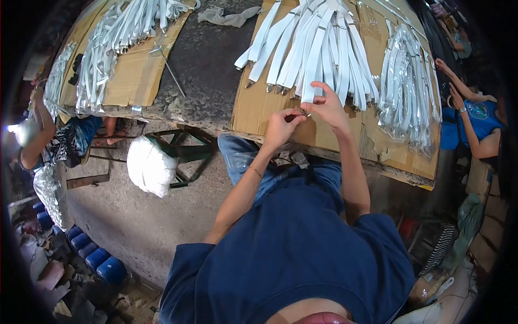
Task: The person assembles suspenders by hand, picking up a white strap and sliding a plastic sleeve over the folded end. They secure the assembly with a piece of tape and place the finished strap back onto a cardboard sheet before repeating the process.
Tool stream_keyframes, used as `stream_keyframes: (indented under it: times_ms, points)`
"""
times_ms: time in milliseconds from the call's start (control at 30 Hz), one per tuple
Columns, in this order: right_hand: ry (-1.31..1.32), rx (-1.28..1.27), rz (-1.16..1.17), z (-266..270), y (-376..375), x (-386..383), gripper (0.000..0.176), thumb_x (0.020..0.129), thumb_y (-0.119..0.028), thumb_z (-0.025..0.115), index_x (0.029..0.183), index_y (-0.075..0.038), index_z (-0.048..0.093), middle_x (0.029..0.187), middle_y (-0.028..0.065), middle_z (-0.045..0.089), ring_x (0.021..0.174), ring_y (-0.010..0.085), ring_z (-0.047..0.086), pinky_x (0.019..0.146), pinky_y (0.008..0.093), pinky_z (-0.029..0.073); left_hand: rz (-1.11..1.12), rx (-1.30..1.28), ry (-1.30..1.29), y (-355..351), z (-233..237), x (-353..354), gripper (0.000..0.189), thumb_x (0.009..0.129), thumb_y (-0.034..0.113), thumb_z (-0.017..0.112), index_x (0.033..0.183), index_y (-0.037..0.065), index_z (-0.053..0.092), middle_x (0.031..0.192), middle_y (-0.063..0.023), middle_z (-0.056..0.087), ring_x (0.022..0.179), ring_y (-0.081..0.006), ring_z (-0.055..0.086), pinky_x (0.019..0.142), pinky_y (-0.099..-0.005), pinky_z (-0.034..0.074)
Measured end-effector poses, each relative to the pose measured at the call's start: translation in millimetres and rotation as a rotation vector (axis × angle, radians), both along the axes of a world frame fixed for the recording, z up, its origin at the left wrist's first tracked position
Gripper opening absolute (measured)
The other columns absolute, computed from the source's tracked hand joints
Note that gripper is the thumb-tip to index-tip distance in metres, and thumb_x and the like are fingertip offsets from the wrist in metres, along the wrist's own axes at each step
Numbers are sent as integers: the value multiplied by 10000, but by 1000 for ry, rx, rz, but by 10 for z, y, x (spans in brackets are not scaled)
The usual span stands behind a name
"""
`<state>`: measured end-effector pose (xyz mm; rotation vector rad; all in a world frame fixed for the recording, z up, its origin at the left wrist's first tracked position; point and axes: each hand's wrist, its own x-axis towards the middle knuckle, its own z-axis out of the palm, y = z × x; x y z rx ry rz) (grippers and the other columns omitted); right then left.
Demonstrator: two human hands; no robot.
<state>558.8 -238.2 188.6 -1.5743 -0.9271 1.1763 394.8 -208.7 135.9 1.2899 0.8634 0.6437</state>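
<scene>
A thick bundle of white suspenders point(318, 40) fans out over the cardboard on the table in front of me, with metal clips at the strap ends. My right hand point(330, 110) pinches the end of one white strap, its thumb and a finger close to a small metal clip. Just left of it, my left hand point(283, 127) has thumb and fingertips pressed together at the same clip. The fingertips of both hands nearly meet there and cover most of the clip.
Plastic-wrapped suspenders point(407, 92) lie at the table's right end, more straps point(127, 27) at the left. A thin metal rod point(174, 75) rests on the dark tabletop point(202, 59). Below, a white bundle point(151, 166) sits on a stool. People sit at both sides.
</scene>
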Motion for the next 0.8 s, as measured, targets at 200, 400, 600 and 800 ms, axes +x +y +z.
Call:
stream_keyframes:
  times_ms: [200, 400, 600, 800]
  points:
    - [14, -67, -61, 0, -36, -64, 621, 741, -98, 759, 1255, -5, 424, 865, 83, 650, 822, 124, 592, 750, 268, 454, 23, -87, -124, -42, 76, 23, 168, 848, 139, 656, 881, -26, 662, 756, -34, 649, 681, -82, 563, 639, -225, 443]
    - [433, -94, -115, -198, 98, 29, 339, 826, -151, 687, 1105, -13, 552, 852, 34, 633, 742, 83, 559, 674, 236, 446, -33, -134, -165, -115, 38, -52, 179, 870, 162, 633, 833, -12, 648, 724, -13, 623, 649, -68, 536, 611, -217, 424]
    - [275, 0, -37, -102, -26, -180, 143, 840, -120, 661, 910, 2, 640, 818, 36, 626, 716, 107, 564, 630, 244, 453, 50, -195, -193, -129, 60, -121, 199, 909, 142, 578, 855, -38, 646, 750, -44, 633, 683, -88, 560, 641, -236, 445]
    - [569, 29, -206, -92, 96, -151, 183, 867, -156, 622, 968, -5, 602, 815, 53, 620, 691, 136, 589, 589, 281, 470, -86, -163, -220, -131, 55, -137, 183, 910, 120, 574, 888, -53, 628, 780, -74, 648, 680, -105, 597, 628, -229, 471]
